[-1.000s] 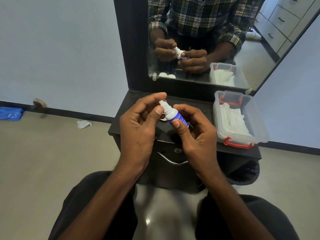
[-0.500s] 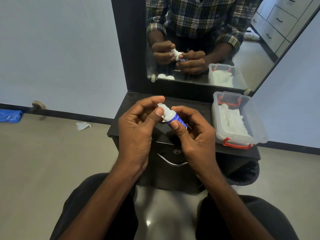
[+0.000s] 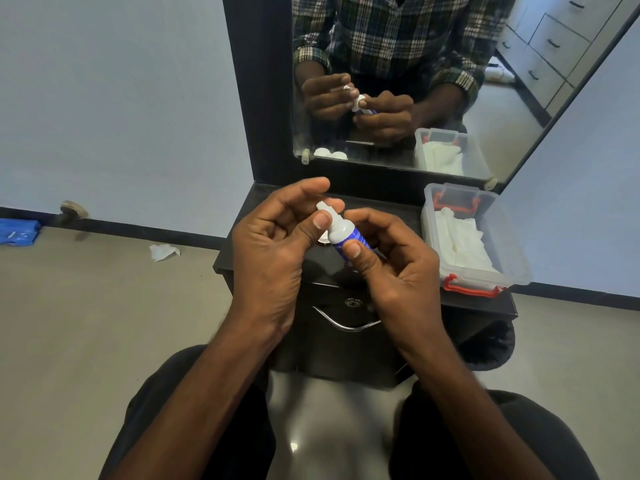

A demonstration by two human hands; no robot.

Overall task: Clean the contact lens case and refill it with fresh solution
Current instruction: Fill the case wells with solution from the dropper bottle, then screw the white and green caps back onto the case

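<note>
Head view
Bottle: a small white solution bottle (image 3: 341,233) with a blue label is held up over the black desk (image 3: 408,216), between both hands.
Which way it points: its long line is tilted. The white tip points up and to the left, away from the person. The bottom end points down and to the right, into the right hand.
Right hand: the right hand (image 3: 391,268) has its thumb and bent fingers wrapped around the low part of the bottle.
Left hand: the left hand (image 3: 277,247) pinches the white top between its thumb and bent fingers.
Lens case: a small bit of something shows under the bottle; I cannot tell what it is.
Box: a clear box (image 3: 485,237) with red clips sits on the right of the desk, with white tissues (image 3: 460,240) inside.
Mirror: the mirror (image 3: 398,81) behind the desk shows the hands and bottle again.
</note>
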